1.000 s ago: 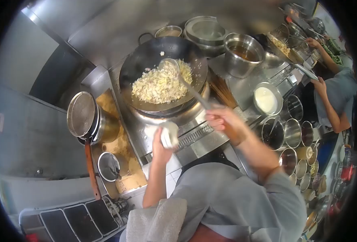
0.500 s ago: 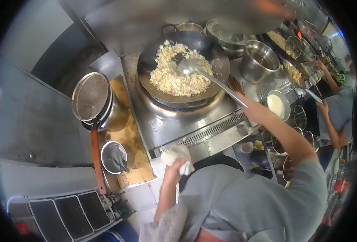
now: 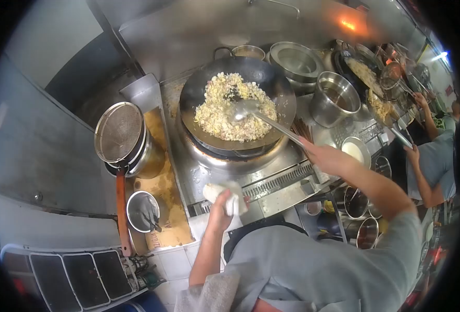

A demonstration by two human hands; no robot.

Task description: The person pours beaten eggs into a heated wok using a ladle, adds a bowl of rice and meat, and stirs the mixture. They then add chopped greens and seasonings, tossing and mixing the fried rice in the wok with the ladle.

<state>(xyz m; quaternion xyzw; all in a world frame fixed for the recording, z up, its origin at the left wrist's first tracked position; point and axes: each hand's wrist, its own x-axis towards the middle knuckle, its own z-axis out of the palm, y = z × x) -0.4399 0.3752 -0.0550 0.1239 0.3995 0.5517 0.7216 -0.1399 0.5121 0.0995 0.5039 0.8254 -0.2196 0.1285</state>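
Black metal, dark and wide, forms the wok [image 3: 280,86] in the middle of the head view, seated on a round burner [image 3: 235,162] set in the steel table [image 3: 205,179]. Pale, finely chopped food [image 3: 219,117] with yellow bits lies heaped inside it, and the ladle [image 3: 244,110] has its bowl down in the heap. Its long handle slants right and nearer, into the right hand [image 3: 327,156], whose grip is closed round the end. Near the table's front edge, the left hand [image 3: 220,209] has its grip pinched on a bunched white cloth [image 3: 234,202] (slightly blurred, so its folds are hard to read). To the left, a round mesh strainer [image 3: 118,132] lies over a steel pot [image 3: 151,158], with a small steel bowl [image 3: 142,210] nearer, holding dark utensils. Right of the wok are a deep pot [image 3: 326,113] of brownish liquid and, nearer, a bowl of white contents [image 3: 353,151]. At far right, a co-worker's hand [image 3: 412,154] holds a metal handle.
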